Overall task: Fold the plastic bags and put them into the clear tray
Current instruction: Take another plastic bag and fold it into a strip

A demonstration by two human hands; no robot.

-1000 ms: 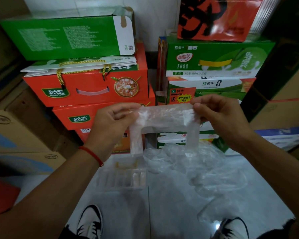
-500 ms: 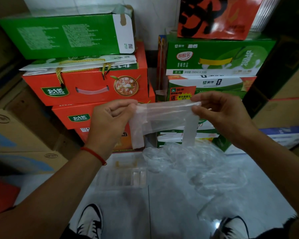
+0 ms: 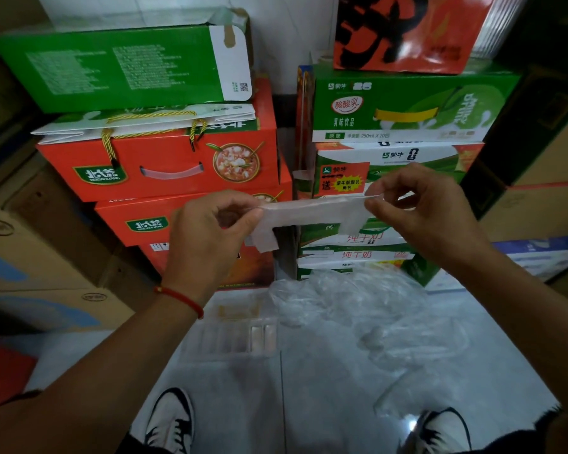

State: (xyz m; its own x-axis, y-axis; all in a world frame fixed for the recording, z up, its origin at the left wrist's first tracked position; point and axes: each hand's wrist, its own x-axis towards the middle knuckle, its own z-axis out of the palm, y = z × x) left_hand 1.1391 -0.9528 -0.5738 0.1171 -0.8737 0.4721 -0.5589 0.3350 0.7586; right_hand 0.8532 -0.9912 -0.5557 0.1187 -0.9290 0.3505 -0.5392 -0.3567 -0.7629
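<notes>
A translucent plastic bag (image 3: 312,213), folded into a narrow flat strip, is stretched level between my hands above the floor. My left hand (image 3: 207,237) pinches its left end, and my right hand (image 3: 420,211) pinches its right end. Two short handle flaps hang down from the strip. Below on the floor lies a heap of loose crumpled plastic bags (image 3: 361,306). The clear tray (image 3: 236,335) sits on the floor left of the heap, with a few folded bags standing along its right side.
Stacked red and green gift cartons (image 3: 164,165) and milk cartons (image 3: 397,109) rise right behind my hands. Brown cardboard boxes (image 3: 30,257) line the left, more boxes the right. My two shoes (image 3: 171,421) stand on the pale tiled floor.
The bag has been folded narrower, from a wider band into a thin strip. The hanging handle flaps are shorter, and both hands hold the strip more level.
</notes>
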